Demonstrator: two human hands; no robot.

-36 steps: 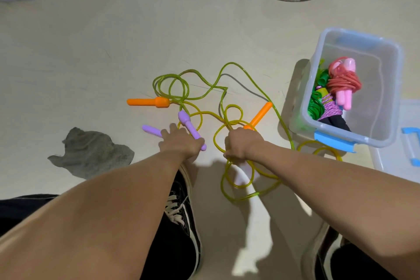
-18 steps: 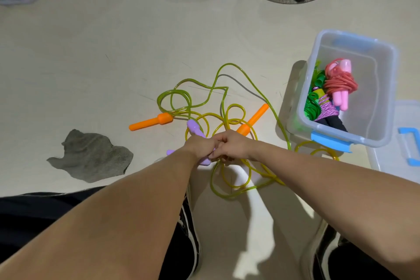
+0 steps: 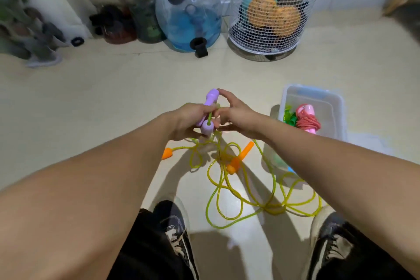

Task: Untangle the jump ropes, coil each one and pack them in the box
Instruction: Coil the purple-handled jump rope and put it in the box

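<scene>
My left hand (image 3: 188, 118) grips two purple handles (image 3: 208, 111) of a jump rope, lifted off the floor. My right hand (image 3: 236, 113) is beside them, fingers spread, a fingertip touching the top purple handle; the rope seems pinched between its lower fingers. Yellow-green tangled rope (image 3: 229, 186) hangs from the hands and loops over the floor. Two orange handles lie in the tangle, one at the left (image 3: 167, 153), one in the middle (image 3: 239, 158). The clear plastic box (image 3: 336, 107) stands to the right, holding a coiled pink rope (image 3: 306, 121) and a green one (image 3: 289, 118).
My two black sneakers (image 3: 175, 234) stand at the bottom, the rope looping between them. Along the far wall stand a blue water jug (image 3: 193, 18), dark bottles (image 3: 118, 25) and a white wire basket (image 3: 266, 11) with colourful things inside.
Both hands rose from the floor with the purple handles, pulling the tangled rope up. The view tilted up, so the wall items show now. The grey cloth left the view.
</scene>
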